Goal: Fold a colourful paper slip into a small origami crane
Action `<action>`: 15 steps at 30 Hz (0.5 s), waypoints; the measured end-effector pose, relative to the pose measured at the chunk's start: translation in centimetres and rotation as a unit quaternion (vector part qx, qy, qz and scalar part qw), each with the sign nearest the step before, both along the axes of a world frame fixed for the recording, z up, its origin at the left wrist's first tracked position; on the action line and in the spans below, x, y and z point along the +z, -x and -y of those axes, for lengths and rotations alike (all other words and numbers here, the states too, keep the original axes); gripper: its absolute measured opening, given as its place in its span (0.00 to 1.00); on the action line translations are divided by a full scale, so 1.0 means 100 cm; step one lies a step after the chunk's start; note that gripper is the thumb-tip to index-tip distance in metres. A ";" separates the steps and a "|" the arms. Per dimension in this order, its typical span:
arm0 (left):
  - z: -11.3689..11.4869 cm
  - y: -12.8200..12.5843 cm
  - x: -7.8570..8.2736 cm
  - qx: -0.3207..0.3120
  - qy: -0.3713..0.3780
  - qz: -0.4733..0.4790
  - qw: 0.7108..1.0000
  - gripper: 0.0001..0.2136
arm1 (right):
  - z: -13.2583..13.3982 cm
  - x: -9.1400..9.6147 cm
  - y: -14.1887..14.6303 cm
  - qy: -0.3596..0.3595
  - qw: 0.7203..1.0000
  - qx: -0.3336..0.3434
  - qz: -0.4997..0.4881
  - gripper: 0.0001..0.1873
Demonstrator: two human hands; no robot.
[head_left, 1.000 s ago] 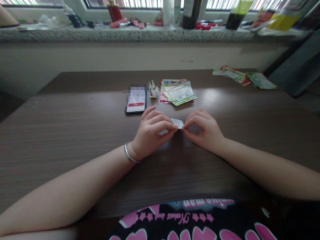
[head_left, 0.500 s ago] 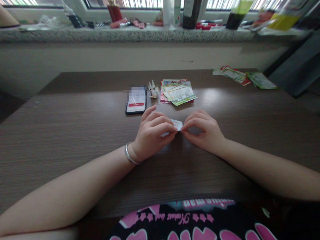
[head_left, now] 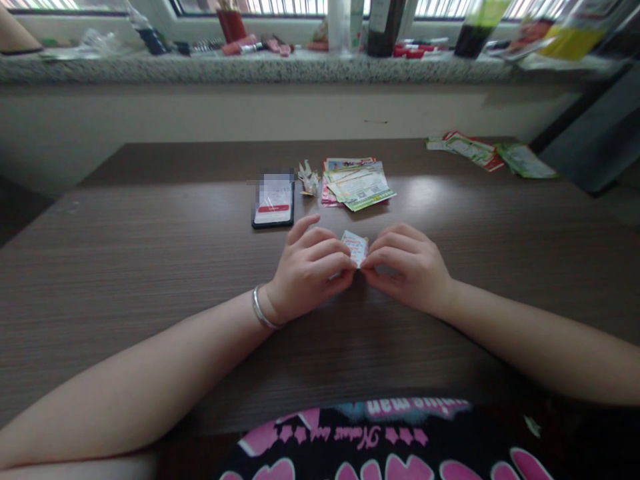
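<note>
Left hand (head_left: 311,268) and right hand (head_left: 414,270), each grip pinched closed on a small printed paper (head_left: 357,247) between them, in front of the leaflet stack (head_left: 362,185) on the counter (head_left: 150,260)

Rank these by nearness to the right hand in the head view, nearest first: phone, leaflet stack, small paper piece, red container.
1. Small paper piece: between right hand and left hand.
2. Leaflet stack: beyond the right hand, slightly left.
3. Phone: on the table, farther left.
4. Red container: up on the windowsill.
</note>
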State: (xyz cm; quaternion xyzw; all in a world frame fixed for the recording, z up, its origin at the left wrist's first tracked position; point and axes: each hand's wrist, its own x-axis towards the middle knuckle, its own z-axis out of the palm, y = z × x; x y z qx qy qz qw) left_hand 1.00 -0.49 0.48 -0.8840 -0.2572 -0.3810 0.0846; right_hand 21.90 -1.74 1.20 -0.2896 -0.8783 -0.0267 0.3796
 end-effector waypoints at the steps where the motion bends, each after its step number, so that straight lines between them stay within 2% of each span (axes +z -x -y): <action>1: 0.000 0.001 0.000 0.004 -0.009 -0.016 1.000 0.02 | 0.000 -0.001 0.000 -0.008 1.000 -0.002 0.010 0.02; 7: 0.003 0.004 0.001 0.023 -0.088 -0.095 0.991 0.04 | 0.000 -0.005 0.000 -0.030 0.998 -0.008 0.054 0.04; 15: 0.000 0.004 0.003 -0.010 -0.045 -0.052 0.998 0.04 | -0.002 -0.006 -0.003 -0.055 0.995 -0.021 0.084 0.04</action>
